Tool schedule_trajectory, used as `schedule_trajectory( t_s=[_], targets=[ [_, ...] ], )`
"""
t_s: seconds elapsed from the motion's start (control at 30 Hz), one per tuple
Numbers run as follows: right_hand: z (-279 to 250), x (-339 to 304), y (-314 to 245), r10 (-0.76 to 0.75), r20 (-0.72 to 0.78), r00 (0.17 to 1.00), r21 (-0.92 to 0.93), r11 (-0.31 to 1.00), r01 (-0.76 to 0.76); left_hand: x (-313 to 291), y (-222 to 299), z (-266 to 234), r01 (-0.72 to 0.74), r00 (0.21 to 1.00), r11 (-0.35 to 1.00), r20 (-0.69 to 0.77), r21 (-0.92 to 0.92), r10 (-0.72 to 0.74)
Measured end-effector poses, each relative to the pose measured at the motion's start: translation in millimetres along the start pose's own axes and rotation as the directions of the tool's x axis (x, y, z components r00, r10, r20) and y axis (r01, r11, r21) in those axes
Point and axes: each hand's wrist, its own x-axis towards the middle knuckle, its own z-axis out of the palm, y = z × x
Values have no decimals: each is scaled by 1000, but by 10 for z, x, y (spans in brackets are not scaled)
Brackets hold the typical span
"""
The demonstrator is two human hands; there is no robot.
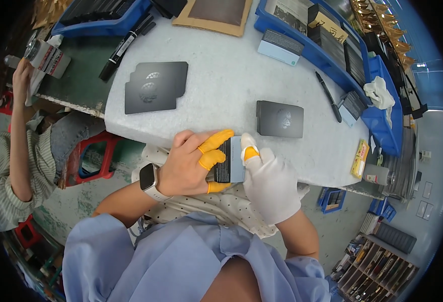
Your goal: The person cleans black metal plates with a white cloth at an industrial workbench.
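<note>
Between my hands, at the near edge of the white padded work surface (216, 75), is a small box (237, 160) with a black part and a light-blue part. My left hand (186, 163), with yellow finger cots on several fingers, grips its black side. A white glove covers my right hand (272, 183), with a yellow cot showing at one finger; its fingers close on the light-blue side. Just beyond the right hand lies a neat stack of dark cards (268, 120). Farther left, two overlapping dark card piles (153, 93) carry a shiny round emblem.
Packed blue bins (262, 22) line the far right; another blue bin (88, 27) is far left. A black-and-blue box (281, 48), a black pen (328, 95), a thick marker (116, 58) and a yellow packet (360, 158) lie around. At left, a person (17, 151) holds a bottle.
</note>
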Motion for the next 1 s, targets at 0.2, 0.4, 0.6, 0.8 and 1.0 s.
schedule_trajectory(
  t_s=[0.2, 0.4, 0.6, 0.8, 1.0],
  targets=[
    [44, -192, -39, -10, 80, 997, -54, 998, 14, -28, 1, 3, 3, 1000, 1000, 15, -2, -3],
    [2, -10, -67, -21, -7, 1000, -91, 996, 20, -19, 12, -4, 7, 1000, 1000, 16, -12, -7],
    [30, -75, -155, -75, 10, 997, -103, 992, 76, -35, 14, -7, 19, 998, 1000, 52, -9, -19],
    [-7, 11, -158, -73, 4, 997, -147, 986, 72, -53, 2, 6, 19, 998, 1000, 59, -6, -19],
    [17, 41, -196, -5, 50, 999, -128, 992, 12, -60, 12, 4, 15, 997, 1000, 77, 6, -16]
  ],
)
